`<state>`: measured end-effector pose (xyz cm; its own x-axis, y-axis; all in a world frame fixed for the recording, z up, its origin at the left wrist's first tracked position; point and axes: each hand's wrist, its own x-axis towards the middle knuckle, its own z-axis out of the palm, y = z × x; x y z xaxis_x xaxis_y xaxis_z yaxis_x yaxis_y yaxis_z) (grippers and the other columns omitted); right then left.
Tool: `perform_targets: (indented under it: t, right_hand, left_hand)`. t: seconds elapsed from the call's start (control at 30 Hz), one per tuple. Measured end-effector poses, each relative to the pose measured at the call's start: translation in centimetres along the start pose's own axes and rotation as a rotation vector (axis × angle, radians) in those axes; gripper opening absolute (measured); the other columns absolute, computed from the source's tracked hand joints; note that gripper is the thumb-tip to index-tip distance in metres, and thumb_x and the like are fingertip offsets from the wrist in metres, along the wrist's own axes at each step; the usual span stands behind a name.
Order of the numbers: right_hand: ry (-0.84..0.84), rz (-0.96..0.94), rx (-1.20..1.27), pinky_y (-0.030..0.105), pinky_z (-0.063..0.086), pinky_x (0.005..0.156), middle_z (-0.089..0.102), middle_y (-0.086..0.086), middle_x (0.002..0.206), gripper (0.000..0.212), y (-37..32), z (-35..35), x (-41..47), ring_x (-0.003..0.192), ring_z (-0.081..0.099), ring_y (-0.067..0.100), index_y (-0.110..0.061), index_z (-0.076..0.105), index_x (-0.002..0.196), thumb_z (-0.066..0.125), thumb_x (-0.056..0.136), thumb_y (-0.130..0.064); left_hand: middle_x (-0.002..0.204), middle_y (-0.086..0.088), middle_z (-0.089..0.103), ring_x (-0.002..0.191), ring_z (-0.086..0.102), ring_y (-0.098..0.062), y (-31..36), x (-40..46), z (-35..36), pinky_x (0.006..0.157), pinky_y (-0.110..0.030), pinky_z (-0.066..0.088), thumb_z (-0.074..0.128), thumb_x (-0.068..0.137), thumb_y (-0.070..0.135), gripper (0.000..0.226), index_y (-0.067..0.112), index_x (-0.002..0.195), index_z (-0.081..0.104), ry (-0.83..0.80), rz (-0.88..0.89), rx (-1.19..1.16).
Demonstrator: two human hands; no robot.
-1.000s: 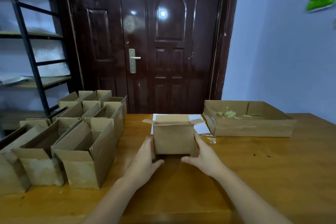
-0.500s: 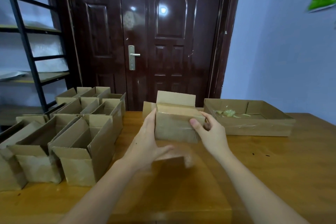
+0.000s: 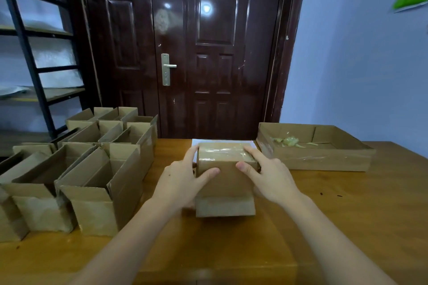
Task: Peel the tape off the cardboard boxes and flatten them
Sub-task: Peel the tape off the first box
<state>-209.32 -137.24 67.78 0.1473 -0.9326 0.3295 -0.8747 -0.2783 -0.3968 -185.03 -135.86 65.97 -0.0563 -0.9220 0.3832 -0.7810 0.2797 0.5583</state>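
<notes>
nearest, two bare forearms reaching in over the wooden table (image 3: 347, 227). between the hands, a small cardboard box (image 3: 225, 180) turned upside down in the middle of the table, one flap sticking out at the near bottom edge. left hand (image 3: 183, 183) gripping the box's left side, thumb curled onto the front face, fingers up along the left edge. right hand (image 3: 268, 179) gripping the right side the same way, pointer finger lying on top. clear shiny tape (image 3: 221, 151) stuck across the top of the box. to the left, a bunch of open cardboard boxes (image 3: 92, 169) standing close together. farther right, a wide shallow cardboard tray (image 3: 319, 159) with crumpled tape bits (image 3: 288, 141) inside. behind the box, white paper (image 3: 222, 141). at the back, a dark brown door (image 3: 208, 53) and a black metal shelf (image 3: 30, 65).
</notes>
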Motion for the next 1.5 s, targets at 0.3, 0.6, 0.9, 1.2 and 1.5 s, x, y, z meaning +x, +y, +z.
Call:
perform_targets:
  t: [0.3,0.6,0.9,1.2,1.5]
  right_hand:
    - [-0.135,0.001,-0.060,0.036,0.053,0.084,0.068,-0.005,0.098,0.076,1.7,3.1,-1.1,0.099,0.063,0.019,-0.046,0.027,0.156,0.034,0.088,-0.080]
    - [-0.070,-0.092,-0.095,0.040,0.041,0.110,0.029,-0.014,0.163,0.073,2.2,3.3,-1.1,0.145,0.035,0.015,-0.041,0.028,0.157,0.045,0.093,-0.070]
    - [-0.023,-0.202,-0.065,0.039,0.026,0.124,0.028,-0.011,0.164,0.071,2.7,3.7,-0.6,0.152,0.018,0.009,-0.028,0.041,0.154,0.060,0.092,-0.057]
    - [0.004,-0.516,-0.161,0.044,0.032,0.121,0.053,-0.001,0.150,0.072,-0.9,6.1,0.2,0.142,0.044,0.018,-0.021,0.050,0.147,0.077,0.085,-0.045]
    - [0.055,-0.414,0.005,0.042,0.044,0.110,0.064,-0.011,0.136,0.052,0.1,6.3,0.7,0.130,0.056,0.013,-0.026,0.068,0.129,0.084,0.080,-0.032]
  left_hand:
    - [0.148,0.017,0.039,0.132,0.041,-0.004,-3.1,-0.4,2.4,0.107,-0.030,0.049,0.069,0.084,0.069,0.077,0.032,0.147,0.045,0.018,0.127,0.122]
    - [0.159,0.017,0.039,0.149,0.029,-0.003,-4.0,-0.5,3.4,0.119,-0.026,0.024,0.077,0.085,0.051,0.074,0.032,0.151,0.048,-0.021,0.219,0.093]
    - [0.165,0.014,0.033,0.154,0.016,0.000,-4.6,-0.5,3.8,0.124,-0.034,0.027,0.054,0.096,0.053,0.064,0.032,0.156,0.042,-0.056,0.250,0.096]
    - [0.153,-0.003,0.053,0.146,0.046,-0.021,-4.7,0.2,4.0,0.112,-0.043,0.044,0.031,0.102,0.061,0.067,0.018,0.148,0.056,0.027,0.401,0.317]
    - [0.138,-0.008,0.067,0.131,0.062,-0.027,-4.2,0.2,4.5,0.096,-0.042,0.056,0.038,0.106,0.048,0.054,0.015,0.138,0.066,0.158,0.526,0.518]
